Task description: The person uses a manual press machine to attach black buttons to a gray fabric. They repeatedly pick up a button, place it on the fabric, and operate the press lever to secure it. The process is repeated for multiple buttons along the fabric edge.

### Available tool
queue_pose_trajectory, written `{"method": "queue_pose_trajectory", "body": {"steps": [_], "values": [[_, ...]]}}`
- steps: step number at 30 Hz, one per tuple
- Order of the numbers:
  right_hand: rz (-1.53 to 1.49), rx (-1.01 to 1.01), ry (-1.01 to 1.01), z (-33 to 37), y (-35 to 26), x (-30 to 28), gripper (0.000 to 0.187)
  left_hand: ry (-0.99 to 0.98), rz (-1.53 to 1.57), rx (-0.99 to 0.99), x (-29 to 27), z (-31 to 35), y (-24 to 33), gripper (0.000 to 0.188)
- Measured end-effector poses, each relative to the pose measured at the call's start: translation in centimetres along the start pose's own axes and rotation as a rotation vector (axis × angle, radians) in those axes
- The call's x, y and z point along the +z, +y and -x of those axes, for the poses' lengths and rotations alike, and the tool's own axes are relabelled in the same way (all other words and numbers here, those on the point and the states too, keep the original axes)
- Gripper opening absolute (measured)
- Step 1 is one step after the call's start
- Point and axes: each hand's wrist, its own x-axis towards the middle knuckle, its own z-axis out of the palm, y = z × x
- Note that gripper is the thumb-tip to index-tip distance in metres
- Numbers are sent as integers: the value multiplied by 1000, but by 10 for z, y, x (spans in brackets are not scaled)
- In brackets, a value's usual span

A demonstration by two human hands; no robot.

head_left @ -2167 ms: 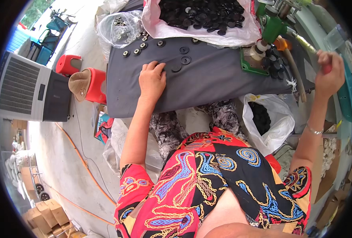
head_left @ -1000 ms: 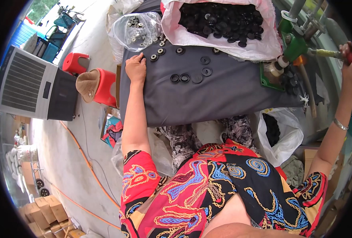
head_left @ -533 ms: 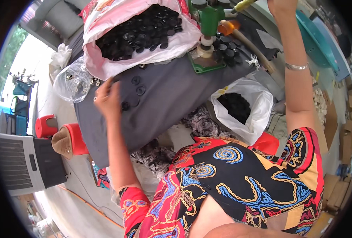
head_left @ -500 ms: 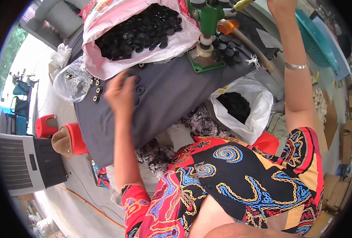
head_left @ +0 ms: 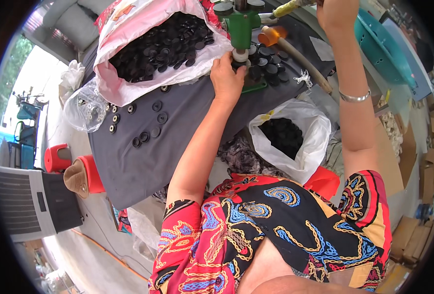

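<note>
My left hand (head_left: 228, 81) is at the green hand press (head_left: 241, 30), its fingers and thumb closed around the base of the white round die (head_left: 240, 56). A dark edge shows by the thumb, but what the fingers pinch is mostly hidden. At the top edge my right hand (head_left: 338, 18) is closed on the end of the press lever (head_left: 289, 8), which has a yellowish grip. Black round discs (head_left: 270, 68) lie heaped beside the press. Loose black rings and discs (head_left: 162, 117) are spread on the dark grey cloth (head_left: 129, 166) to the left.
A large white and pink sack (head_left: 110, 83) of black discs lies open behind. A clear bag (head_left: 82, 110) of small rings sits at the left edge. An orange-headed mallet (head_left: 302, 63) lies right of the press. A white bag (head_left: 317, 132) with black pieces stands in front.
My left hand has moved right from the loose discs on the cloth to the press die. My right hand has shifted slightly left in the picture, as the whole view has shifted.
</note>
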Motion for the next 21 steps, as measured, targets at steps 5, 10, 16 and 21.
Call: {"method": "queue_pose_trajectory", "body": {"steps": [5, 10, 16, 21], "values": [[-76, 59, -7, 21, -10, -6, 22, 20, 67, -48, 13, -10, -4, 52], [-89, -73, -141, 57, -2, -22, 14, 76, 142, -39, 9, -5, -12, 54], [80, -345, -133, 161, 29, -38, 13, 81, 92, 53, -49, 18, -9, 45], [90, -288, -189, 162, 22, -46, 15, 105, -85, 132, -139, 57, -27, 23]]}}
